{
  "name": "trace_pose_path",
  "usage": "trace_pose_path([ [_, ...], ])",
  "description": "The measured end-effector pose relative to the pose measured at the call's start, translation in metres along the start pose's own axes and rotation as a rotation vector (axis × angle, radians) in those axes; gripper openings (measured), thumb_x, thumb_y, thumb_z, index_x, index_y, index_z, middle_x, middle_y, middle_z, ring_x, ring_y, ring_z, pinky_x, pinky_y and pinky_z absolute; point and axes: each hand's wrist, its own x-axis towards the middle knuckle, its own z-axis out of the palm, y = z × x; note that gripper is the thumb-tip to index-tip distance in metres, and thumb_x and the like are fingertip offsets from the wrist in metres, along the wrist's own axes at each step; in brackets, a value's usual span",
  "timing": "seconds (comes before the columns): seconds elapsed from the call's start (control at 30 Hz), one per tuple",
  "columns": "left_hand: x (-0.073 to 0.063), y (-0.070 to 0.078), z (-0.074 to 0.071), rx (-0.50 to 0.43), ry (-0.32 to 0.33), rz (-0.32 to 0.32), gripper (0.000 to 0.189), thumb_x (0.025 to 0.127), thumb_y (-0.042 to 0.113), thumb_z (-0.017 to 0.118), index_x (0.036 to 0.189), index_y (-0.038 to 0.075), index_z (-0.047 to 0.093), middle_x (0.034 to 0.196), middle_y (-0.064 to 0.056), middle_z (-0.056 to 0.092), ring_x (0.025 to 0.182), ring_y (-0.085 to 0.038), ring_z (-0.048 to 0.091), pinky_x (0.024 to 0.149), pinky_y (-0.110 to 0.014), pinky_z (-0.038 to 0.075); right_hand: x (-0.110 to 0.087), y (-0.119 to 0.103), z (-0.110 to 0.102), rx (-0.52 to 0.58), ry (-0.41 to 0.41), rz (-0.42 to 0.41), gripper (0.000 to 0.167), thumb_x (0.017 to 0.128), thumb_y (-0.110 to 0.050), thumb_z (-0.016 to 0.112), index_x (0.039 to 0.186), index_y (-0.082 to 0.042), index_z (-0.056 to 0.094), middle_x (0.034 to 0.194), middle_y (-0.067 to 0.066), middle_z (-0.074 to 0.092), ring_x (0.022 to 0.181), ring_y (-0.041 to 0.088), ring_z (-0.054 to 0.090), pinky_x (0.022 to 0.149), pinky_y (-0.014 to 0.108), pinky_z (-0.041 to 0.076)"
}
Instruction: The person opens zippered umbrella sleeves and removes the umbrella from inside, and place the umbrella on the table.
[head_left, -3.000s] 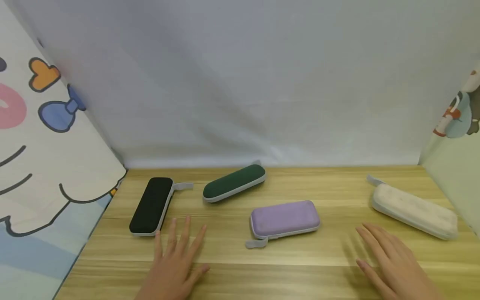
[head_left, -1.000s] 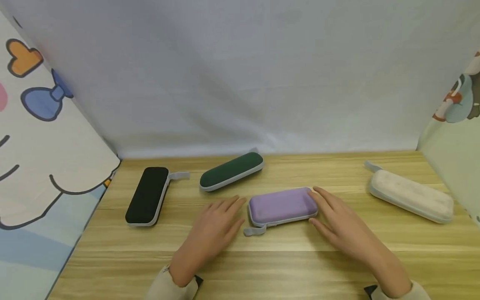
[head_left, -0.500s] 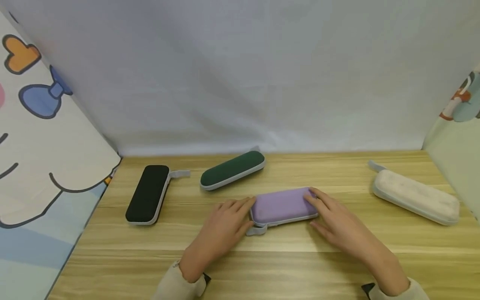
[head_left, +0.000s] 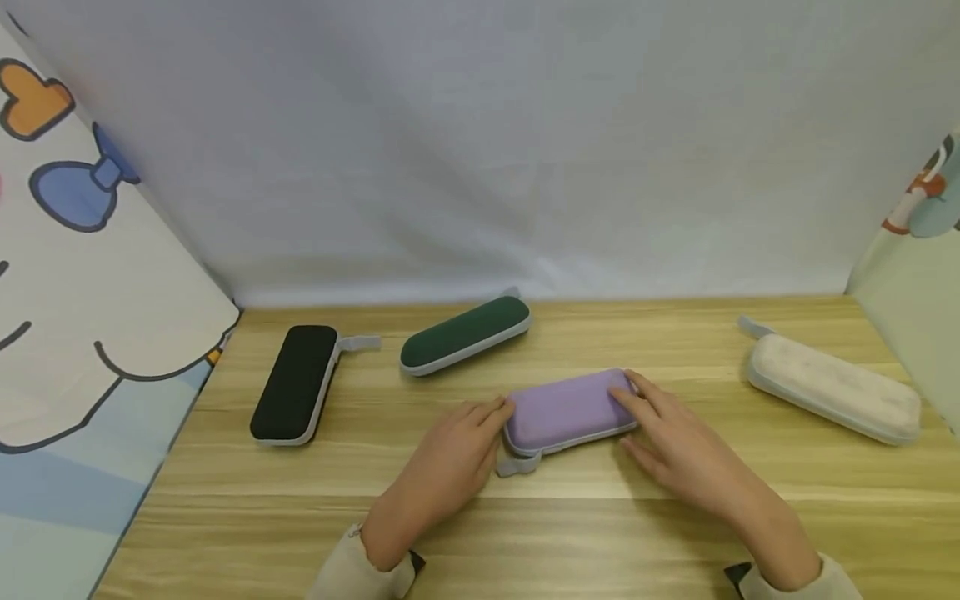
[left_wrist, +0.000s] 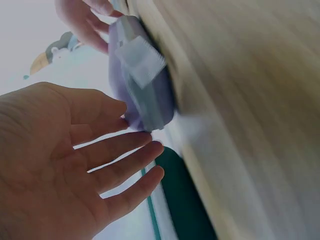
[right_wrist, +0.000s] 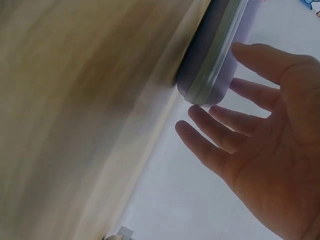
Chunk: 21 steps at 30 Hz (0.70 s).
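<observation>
A purple hard-shell zip case (head_left: 566,408) with a pale grey seam lies flat in the middle of the wooden table. Its grey strap (head_left: 519,464) trails from the near left corner. The left hand (head_left: 450,458) is at the case's left end, fingertips at its upper corner. In the left wrist view, that hand's thumb and fingers (left_wrist: 132,195) are mostly straight, with the thumb tip against the case. At the right end, the right hand (head_left: 678,446) lays a forefinger on the lid. Its thumb (right_wrist: 260,57) overlaps the seam side, the other fingers loosely spread around the end.
A black case (head_left: 295,383) lies at the left, its strap pointing right. Behind the purple case is a dark green case (head_left: 467,333), and a cream case (head_left: 832,387) is at the far right. A white cloth (head_left: 540,167) hangs along the table's back edge.
Both hands came in from the sides to the purple case, and their fingertips now touch its ends. Its left end has shifted slightly right. The other cases stay put while the head view shifts.
</observation>
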Motion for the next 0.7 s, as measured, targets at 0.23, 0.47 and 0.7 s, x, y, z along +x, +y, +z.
trace_pose_path([
  [0.23,-0.003,0.014,-0.007,0.057,-0.031,0.085,0.034,0.101,0.011,0.064,0.134,0.006,0.069,0.123,-0.008,0.074,0.111,-0.023,0.07,0.093,-0.04,0.058,-0.002,0.002,-0.003,0.016,-0.001,0.026,0.064,0.096,-0.013,0.074,0.154,-0.003,0.049,0.157,0.03,0.044,0.137,0.051,0.051,0.11,0.065,0.044],
  [0.47,-0.004,0.025,-0.008,0.052,-0.075,0.123,0.028,0.099,0.009,0.065,0.126,0.01,0.072,0.11,-0.002,0.073,0.102,-0.017,0.07,0.09,-0.036,0.056,-0.002,0.003,-0.005,0.019,-0.007,0.037,0.063,0.098,-0.014,0.073,0.155,-0.004,0.047,0.157,0.028,0.045,0.137,0.051,0.051,0.108,0.065,0.046],
  [0.7,-0.004,0.032,-0.008,0.012,-0.115,0.125,0.027,0.101,0.01,0.063,0.126,0.011,0.072,0.107,0.0,0.072,0.099,-0.015,0.07,0.087,-0.034,0.055,-0.002,0.004,-0.005,0.041,-0.016,0.07,0.062,0.1,-0.017,0.07,0.155,-0.002,0.046,0.157,0.03,0.044,0.138,0.052,0.049,0.11,0.066,0.044],
])
